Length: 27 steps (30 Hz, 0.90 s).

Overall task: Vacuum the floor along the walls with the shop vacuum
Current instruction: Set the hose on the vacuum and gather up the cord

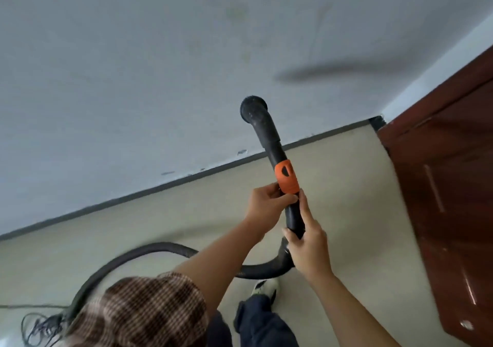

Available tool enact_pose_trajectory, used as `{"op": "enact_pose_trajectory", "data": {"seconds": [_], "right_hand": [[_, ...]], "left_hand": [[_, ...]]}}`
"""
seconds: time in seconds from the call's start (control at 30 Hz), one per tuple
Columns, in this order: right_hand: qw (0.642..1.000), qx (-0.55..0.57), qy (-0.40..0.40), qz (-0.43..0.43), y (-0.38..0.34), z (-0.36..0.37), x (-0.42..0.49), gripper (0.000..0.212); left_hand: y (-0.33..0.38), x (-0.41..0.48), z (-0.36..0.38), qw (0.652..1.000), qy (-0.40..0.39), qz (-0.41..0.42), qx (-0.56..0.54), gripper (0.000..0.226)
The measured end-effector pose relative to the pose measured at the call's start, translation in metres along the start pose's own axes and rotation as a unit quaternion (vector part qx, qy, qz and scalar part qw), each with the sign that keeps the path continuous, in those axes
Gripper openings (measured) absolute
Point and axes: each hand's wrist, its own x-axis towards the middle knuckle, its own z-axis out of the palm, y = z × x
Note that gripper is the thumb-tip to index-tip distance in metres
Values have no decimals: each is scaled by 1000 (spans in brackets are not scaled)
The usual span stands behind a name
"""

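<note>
Just below the orange collar (286, 177), the left hand (264, 205) pinches the wand (269, 138), arm outstretched. Lower still, the right hand (306, 248) wraps it, forefinger straight; above the collar, the nozzle (252, 108) points at the wall (133, 80).

The wand (274, 146) slants up in front of the wall (133, 66). The left hand (266, 205) grips it just below the collar (286, 178), and the right hand (306, 248) grips it lower down. The hose (149, 253) loops left over the floor (333, 186) toward tangled cord (40, 328) at the floor's lower left. The door (440, 186) stands to the right.
</note>
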Motion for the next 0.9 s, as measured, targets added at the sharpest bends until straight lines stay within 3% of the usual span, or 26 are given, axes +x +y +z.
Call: {"op": "enact_pose_trajectory", "data": {"seconds": [0.17, 0.4, 0.6, 0.9], "right_hand": [[987, -79, -85, -113, -80, 37, -29, 97], [919, -127, -214, -307, -209, 142, -94, 90], [794, -162, -332, -483, -316, 274, -178, 86], [656, -174, -453, -579, -401, 449, -336, 67]], "left_hand": [[10, -72, -88, 992, 92, 33, -76, 16], [-17, -199, -245, 945, 233, 111, -202, 16], [-70, -330, -380, 835, 379, 190, -352, 15], [-176, -483, -516, 633, 556, 210, -496, 12]]}}
